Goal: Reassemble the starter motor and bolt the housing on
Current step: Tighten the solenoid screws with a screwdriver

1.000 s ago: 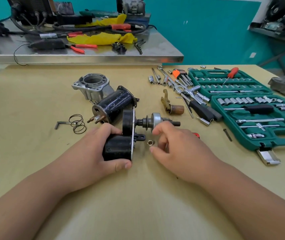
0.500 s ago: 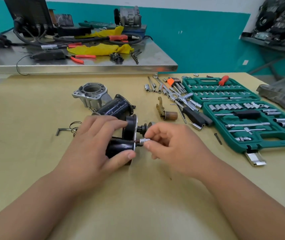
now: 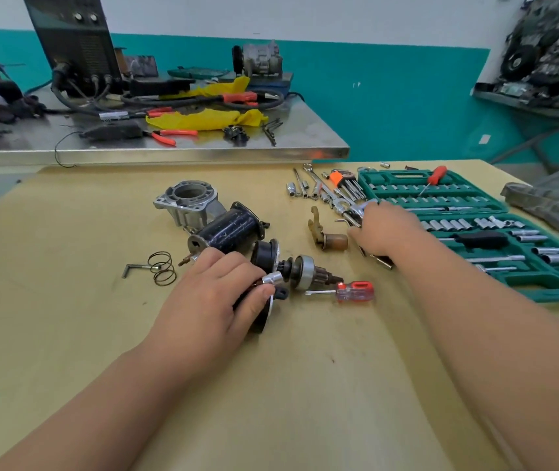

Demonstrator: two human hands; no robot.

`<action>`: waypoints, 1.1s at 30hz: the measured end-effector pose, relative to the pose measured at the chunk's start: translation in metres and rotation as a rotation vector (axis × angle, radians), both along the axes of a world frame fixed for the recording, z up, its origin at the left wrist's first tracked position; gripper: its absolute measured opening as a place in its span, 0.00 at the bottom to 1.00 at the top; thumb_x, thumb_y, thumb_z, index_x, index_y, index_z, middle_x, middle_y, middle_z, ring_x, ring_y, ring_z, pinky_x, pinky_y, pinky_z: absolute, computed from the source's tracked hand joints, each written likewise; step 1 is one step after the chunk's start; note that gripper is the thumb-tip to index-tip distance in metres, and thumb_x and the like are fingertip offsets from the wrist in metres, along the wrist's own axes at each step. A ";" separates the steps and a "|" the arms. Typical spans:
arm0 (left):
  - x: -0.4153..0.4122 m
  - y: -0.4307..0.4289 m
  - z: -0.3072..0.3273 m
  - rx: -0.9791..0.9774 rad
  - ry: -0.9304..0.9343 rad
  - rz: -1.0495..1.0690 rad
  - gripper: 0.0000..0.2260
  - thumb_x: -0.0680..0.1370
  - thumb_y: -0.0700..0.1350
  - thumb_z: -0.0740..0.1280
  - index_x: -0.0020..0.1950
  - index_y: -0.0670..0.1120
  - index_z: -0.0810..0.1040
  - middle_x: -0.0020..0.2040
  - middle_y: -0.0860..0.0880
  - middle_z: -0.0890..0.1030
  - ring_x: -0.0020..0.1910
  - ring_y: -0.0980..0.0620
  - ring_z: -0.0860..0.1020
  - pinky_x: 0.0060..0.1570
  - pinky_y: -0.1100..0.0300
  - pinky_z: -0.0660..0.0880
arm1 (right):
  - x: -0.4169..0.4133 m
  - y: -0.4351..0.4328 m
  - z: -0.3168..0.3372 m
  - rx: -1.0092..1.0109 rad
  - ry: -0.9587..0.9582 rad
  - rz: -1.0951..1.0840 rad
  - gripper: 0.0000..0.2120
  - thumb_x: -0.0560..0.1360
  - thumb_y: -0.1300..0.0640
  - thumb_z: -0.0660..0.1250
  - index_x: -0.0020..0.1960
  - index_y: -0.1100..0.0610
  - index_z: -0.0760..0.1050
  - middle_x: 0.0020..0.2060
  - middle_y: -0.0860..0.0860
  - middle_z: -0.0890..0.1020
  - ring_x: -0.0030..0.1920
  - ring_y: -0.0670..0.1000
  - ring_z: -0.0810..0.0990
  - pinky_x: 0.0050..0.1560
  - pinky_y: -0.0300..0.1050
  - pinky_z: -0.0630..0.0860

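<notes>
Right hand (image 3: 386, 229) moved onto wrenches (image 3: 337, 205), left hand (image 3: 210, 294) gripping starter motor (image 3: 265, 255)

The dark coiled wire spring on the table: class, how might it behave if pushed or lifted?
Lying on its side, the dark coiled wire spring would probably roll. Thin, open coils suggest it is light and squashy.

The left hand (image 3: 213, 294) grips the black starter motor assembly (image 3: 264, 254) on the workbench (image 3: 67, 300). Its thumb lies beside a small silver socket (image 3: 273, 278) seated on the assembly. The pinion shaft (image 3: 305, 271) projects to the right, just above a red-handled screwdriver (image 3: 352, 291). The right hand (image 3: 386, 232) lies over loose tools (image 3: 339, 202) beside the green socket case (image 3: 386, 176) (grip not discernible). The aluminium housing (image 3: 186, 200) sits just behind a black cylindrical body (image 3: 230, 227).
</notes>
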State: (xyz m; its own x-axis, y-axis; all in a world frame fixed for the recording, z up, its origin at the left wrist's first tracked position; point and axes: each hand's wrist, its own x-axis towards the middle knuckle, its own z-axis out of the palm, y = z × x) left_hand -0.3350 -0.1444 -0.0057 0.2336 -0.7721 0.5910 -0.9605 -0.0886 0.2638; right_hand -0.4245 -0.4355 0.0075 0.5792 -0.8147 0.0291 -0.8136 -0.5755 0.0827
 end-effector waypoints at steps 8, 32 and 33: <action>0.002 0.003 -0.003 -0.044 0.239 0.027 0.11 0.80 0.56 0.54 0.45 0.56 0.73 0.42 0.60 0.74 0.45 0.56 0.70 0.46 0.69 0.65 | 0.023 -0.005 0.007 0.083 0.080 -0.014 0.17 0.77 0.56 0.62 0.63 0.61 0.73 0.55 0.59 0.78 0.53 0.58 0.77 0.50 0.50 0.76; -0.017 -0.083 0.065 0.119 1.424 0.002 0.17 0.81 0.54 0.59 0.37 0.46 0.74 0.34 0.49 0.74 0.25 0.53 0.69 0.24 0.62 0.68 | -0.027 0.046 0.035 1.053 -1.053 -0.085 0.20 0.79 0.44 0.59 0.48 0.60 0.78 0.27 0.52 0.79 0.23 0.48 0.72 0.24 0.40 0.69; -0.015 -0.086 0.067 0.151 1.475 0.004 0.17 0.81 0.53 0.59 0.37 0.46 0.74 0.34 0.49 0.74 0.24 0.53 0.69 0.23 0.62 0.68 | -0.031 0.039 0.027 1.017 -0.997 -0.132 0.19 0.79 0.44 0.60 0.47 0.60 0.78 0.27 0.52 0.79 0.23 0.48 0.73 0.24 0.40 0.70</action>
